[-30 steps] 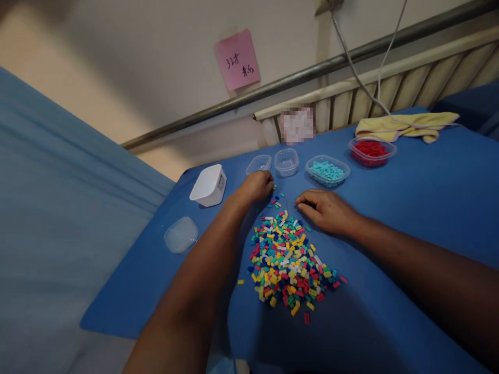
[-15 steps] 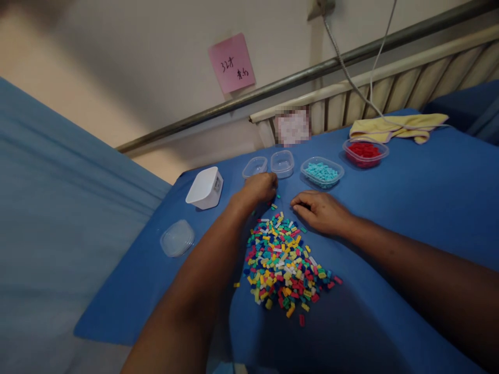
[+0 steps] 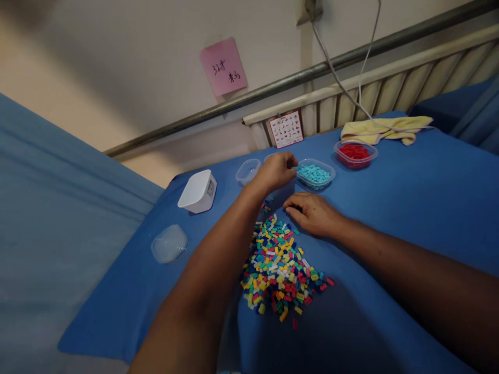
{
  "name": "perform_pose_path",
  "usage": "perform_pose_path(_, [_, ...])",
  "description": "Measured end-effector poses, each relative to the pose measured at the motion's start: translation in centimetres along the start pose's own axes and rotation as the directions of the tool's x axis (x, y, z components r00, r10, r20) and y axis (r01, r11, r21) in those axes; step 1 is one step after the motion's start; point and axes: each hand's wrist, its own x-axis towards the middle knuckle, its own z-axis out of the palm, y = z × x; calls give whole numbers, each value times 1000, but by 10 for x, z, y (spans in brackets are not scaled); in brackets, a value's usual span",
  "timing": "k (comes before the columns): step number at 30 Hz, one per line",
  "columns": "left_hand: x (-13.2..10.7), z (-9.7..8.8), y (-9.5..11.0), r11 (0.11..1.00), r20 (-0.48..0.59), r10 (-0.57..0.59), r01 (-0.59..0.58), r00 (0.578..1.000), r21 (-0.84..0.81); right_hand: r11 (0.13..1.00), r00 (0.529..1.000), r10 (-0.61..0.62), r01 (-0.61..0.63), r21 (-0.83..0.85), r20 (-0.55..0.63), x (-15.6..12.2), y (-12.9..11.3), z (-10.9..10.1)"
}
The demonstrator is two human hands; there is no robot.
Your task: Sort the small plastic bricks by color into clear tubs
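My left hand (image 3: 278, 170) is raised at the left rim of a clear tub of light blue bricks (image 3: 315, 174). Its fingers are pinched together, and anything between them is too small to make out. On the blue cloth just in front of that tub rests my right hand (image 3: 315, 213), its fingers curled in and their tips hidden. A loose pile of small multicoloured toy bricks (image 3: 278, 265) spreads below both hands. A few more bricks (image 3: 267, 204) lie under my left wrist. One clear tub (image 3: 268, 156) is mostly hidden behind my left hand.
A clear tub (image 3: 248, 171) and a white box (image 3: 197, 191) stand left of my hands, near a clear lid (image 3: 169, 244). Farther right sit a tub of red bricks (image 3: 354, 154) and a yellow cloth (image 3: 384, 130). A picture card (image 3: 286, 129) leans against the headboard rail.
My left hand has moved right and away from me, from above the pile's far end to the light blue tub. My right hand stays in place. The whole view has shifted slightly.
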Motion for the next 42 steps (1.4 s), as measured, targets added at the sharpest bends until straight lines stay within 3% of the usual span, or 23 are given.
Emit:
perform_pose_path(5, [27, 16, 9, 984, 2, 4, -3, 1000, -179, 1000, 1000, -3, 3, 19, 3, -1, -2, -2])
perform_pose_path(9, [17, 11, -5, 968, -73, -6, -13, 997, -249, 1000, 1000, -3, 3, 31, 1, -2, -1, -1])
perform_pose_path(14, [-45, -19, -45, 937, -219, -182, 102, 958, -335, 999, 1000, 5, -5, 33, -1, -5, 0, -1])
perform_pose_path(17, [-97, -32, -77, 885, -291, -389, 267, 874, -381, 1000, 1000, 11, -11, 12, 8, -6, 1, -1])
perform_pose_path(18, [-113, -34, -88, 869, -316, -455, 337, 833, -363, 1000, 1000, 12, -12, 3, 6, -7, 1, -1])
perform_pose_path(20, [-139, -35, -106, 853, -343, -507, 402, 791, -334, 1000, 1000, 16, -16, -8, 5, -7, 2, 0])
perform_pose_path(23, [-159, -29, -121, 851, -328, -523, 455, 787, -264, 999, 1000, 27, -27, -26, 5, -8, 3, 0])
perform_pose_path(26, [-157, -23, -120, 872, -256, -490, 464, 833, -159, 999, 999, 36, -35, -29, 4, -9, 3, -1])
perform_pose_path(30, [-129, -19, -104, 901, -142, -428, 434, 893, 15, 999, 999, 46, -46, -20, 6, -10, 2, -2])
perform_pose_path(34, [-95, -13, -90, 850, -80, -487, 493, 870, 189, 999, 998, 53, -53, 0, 14, -10, 2, -2])
perform_pose_path(38, [-79, -8, -80, 794, -80, -530, 528, 844, 302, 999, 999, 48, -48, 12, 4, -8, 1, -2])
perform_pose_path(42, [-81, -9, -60, 801, -96, -471, 470, 877, 370, 1000, 1000, 23, -23, 5, -1, -5, 0, -2])
